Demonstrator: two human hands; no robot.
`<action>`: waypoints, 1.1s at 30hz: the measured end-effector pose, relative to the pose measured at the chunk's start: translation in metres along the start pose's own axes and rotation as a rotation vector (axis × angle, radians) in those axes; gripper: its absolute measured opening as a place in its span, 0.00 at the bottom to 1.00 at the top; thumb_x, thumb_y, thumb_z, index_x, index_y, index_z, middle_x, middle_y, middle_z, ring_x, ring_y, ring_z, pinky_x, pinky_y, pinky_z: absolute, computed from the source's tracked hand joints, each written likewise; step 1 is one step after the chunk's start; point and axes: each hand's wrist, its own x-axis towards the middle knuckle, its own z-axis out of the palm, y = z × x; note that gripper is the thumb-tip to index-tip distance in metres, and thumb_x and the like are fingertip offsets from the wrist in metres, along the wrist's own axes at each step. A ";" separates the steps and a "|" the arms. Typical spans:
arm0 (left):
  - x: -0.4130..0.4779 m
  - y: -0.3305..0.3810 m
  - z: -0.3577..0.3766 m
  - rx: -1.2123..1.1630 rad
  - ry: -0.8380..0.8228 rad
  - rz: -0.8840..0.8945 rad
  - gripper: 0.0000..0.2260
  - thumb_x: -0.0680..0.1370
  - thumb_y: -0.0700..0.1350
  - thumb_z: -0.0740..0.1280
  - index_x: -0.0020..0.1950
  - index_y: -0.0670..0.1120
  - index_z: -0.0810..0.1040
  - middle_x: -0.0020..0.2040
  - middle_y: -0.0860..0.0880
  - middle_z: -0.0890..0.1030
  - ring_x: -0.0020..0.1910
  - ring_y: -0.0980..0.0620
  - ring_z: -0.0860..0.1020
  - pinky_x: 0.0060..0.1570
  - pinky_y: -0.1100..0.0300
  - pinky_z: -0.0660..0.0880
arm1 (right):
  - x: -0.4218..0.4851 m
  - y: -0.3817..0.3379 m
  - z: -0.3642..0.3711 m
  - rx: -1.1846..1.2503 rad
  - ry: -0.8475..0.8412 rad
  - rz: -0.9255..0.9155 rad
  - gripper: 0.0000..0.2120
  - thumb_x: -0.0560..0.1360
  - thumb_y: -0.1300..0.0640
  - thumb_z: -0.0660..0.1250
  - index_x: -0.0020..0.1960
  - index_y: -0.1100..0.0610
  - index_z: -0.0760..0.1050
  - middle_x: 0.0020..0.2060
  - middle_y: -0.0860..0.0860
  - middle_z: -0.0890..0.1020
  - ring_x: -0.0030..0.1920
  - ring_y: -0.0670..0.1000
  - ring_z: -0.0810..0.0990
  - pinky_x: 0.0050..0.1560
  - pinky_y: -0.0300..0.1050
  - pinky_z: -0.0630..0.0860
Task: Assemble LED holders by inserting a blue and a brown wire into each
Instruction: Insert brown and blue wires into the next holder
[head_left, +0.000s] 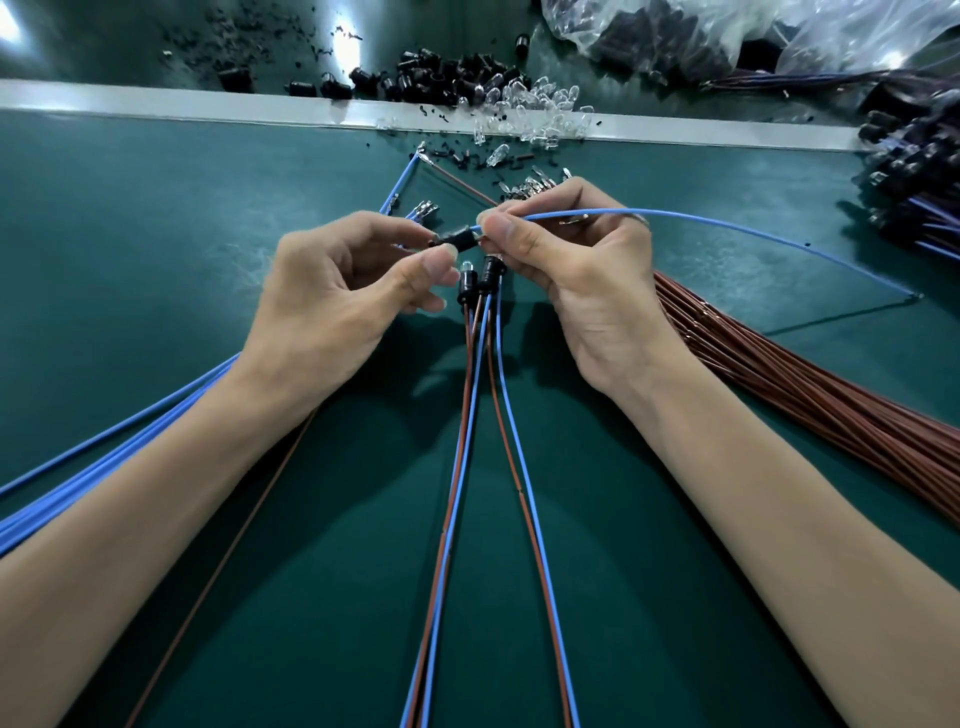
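Head cam: my left hand (332, 291) pinched the black holder (457, 240) between thumb and fingertips, level above the mat (156, 234), rear end facing right. My right hand (576, 270) pinched the blue wire (701, 221) close to its tip for stiffness, the tip at the holder's rear. Wired holders (480, 278) sat just near of it. Brown wires (805, 384) were staged right, probably for the next insert.

A dark green counter (156, 234) fills most of the frame. A pale strip (156, 101) crosses it from left to right near the top. Beyond the strip, at upper left, small black crumbs (249, 31) lie scattered, with a bright glare (345, 47) beside them. Crumpled clear plastic bags (831, 31) sit in the upper right corner.
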 end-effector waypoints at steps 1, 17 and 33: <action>0.000 0.000 0.000 0.002 -0.002 -0.002 0.08 0.70 0.48 0.70 0.46 0.46 0.79 0.38 0.55 0.85 0.34 0.57 0.82 0.40 0.66 0.78 | 0.000 0.000 0.000 -0.003 -0.002 -0.002 0.10 0.67 0.66 0.75 0.35 0.54 0.78 0.36 0.51 0.84 0.37 0.49 0.81 0.42 0.40 0.76; -0.002 0.002 0.000 -0.029 0.084 0.107 0.08 0.69 0.41 0.74 0.47 0.47 0.80 0.36 0.59 0.84 0.33 0.60 0.80 0.40 0.69 0.75 | -0.001 -0.004 0.000 -0.090 0.001 0.073 0.09 0.66 0.60 0.76 0.31 0.52 0.78 0.32 0.50 0.80 0.33 0.44 0.77 0.35 0.34 0.72; -0.003 0.001 0.000 0.028 0.070 0.116 0.10 0.67 0.42 0.75 0.46 0.48 0.81 0.37 0.61 0.84 0.37 0.60 0.80 0.43 0.68 0.76 | 0.000 -0.003 0.000 -0.078 -0.022 0.103 0.09 0.67 0.61 0.76 0.31 0.52 0.80 0.35 0.53 0.81 0.37 0.45 0.76 0.39 0.34 0.71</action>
